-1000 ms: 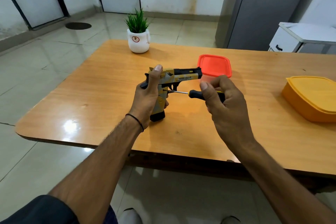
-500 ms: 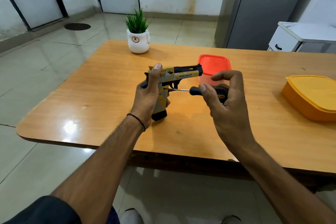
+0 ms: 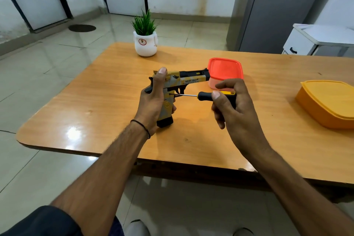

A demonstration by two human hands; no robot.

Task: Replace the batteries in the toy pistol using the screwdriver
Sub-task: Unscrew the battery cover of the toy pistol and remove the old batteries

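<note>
A yellow, grey and black toy pistol stands grip-down on the wooden table, barrel pointing right. My left hand grips its handle from behind, thumb up along the slide. My right hand pinches the black and yellow handle of a screwdriver. The thin shaft runs left and its tip sits against the side of the pistol's grip, just below the trigger. No batteries are in view.
A small clear box with a red lid stands just behind the pistol's muzzle. A larger orange lidded box sits at the right. A white potted plant is at the far edge. A white cabinet stands beyond the table.
My right hand's fingers have shifted round the screwdriver handle, index finger lifted then curled over it. The pistol and my left hand have stayed put.
</note>
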